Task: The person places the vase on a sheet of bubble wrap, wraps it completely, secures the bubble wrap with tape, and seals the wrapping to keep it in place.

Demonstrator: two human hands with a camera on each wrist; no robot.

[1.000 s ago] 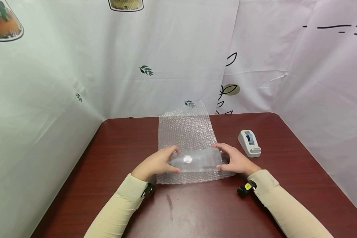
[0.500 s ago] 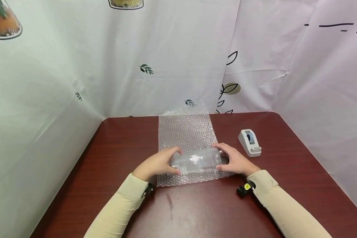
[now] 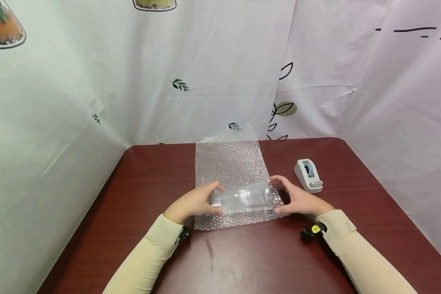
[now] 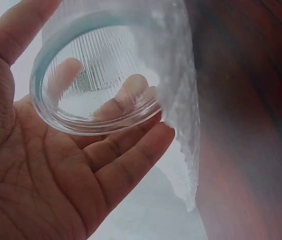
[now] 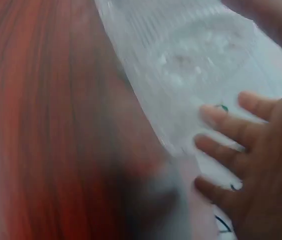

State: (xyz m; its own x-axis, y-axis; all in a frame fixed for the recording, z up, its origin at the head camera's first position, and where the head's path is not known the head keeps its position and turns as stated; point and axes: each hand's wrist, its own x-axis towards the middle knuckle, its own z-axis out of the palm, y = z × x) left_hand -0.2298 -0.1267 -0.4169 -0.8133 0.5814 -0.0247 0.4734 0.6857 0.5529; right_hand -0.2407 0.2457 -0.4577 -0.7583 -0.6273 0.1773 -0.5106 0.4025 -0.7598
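A clear ribbed glass vase [image 3: 244,198] lies on its side across a sheet of bubble wrap [image 3: 229,161]. My left hand [image 3: 194,201] grips its left end, thumb on the near side and fingers on the far side. In the left wrist view, the round rim [image 4: 56,117] of the vase sits between thumb and fingers, with bubble wrap partly over it. My right hand [image 3: 299,199] is just off the vase's right end, thumb and fingers spread apart. The right wrist view shows its fingers [image 5: 220,150] extended, with nothing held.
A white tape dispenser [image 3: 308,175] stands on the reddish-brown table [image 3: 250,261], beyond and right of the right hand. The bubble wrap's far end rises against the white printed curtain [image 3: 220,81] behind the table.
My right hand has let go of the vase's right end and moved slightly right. The left hand keeps its grip. Earlier, the vase turned slightly and the wrap's near edge shifted a little.
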